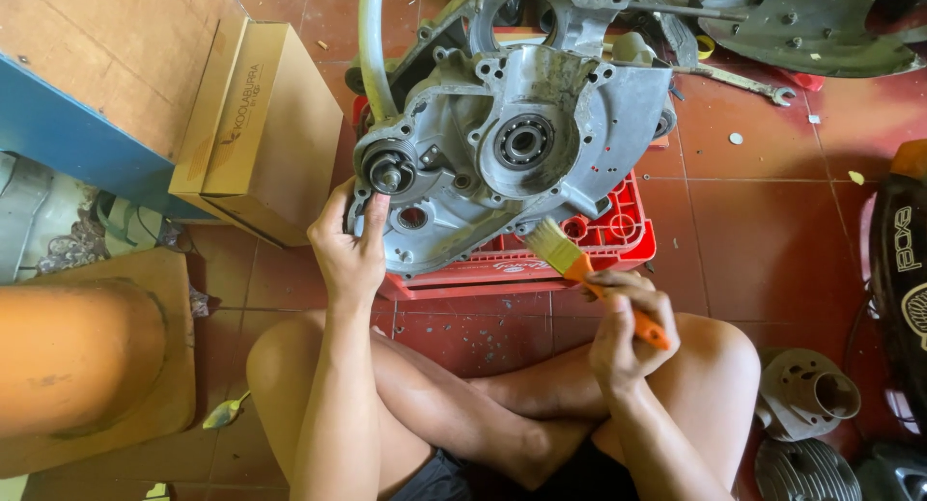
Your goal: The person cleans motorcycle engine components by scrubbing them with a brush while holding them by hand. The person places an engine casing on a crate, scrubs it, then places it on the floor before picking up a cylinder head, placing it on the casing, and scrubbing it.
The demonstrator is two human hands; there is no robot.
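Observation:
A grey metal engine casing (pixel 502 144) with a round bearing in its middle lies on a red plastic crate (pixel 618 236) in front of my crossed legs. My left hand (pixel 350 245) grips the casing's lower left edge, just below a small shaft. My right hand (pixel 628 327) holds an orange-handled paintbrush (pixel 579 264), its pale bristles pointing up-left toward the casing's lower right edge, close to it.
A cardboard box (pixel 266 125) leans against a blue-edged wooden board (pixel 87 86) at left. A spanner (pixel 744 81) lies on the red tiled floor behind the crate. Metal cylinder parts (pixel 806 395) sit at lower right, a wooden stool (pixel 87 356) at lower left.

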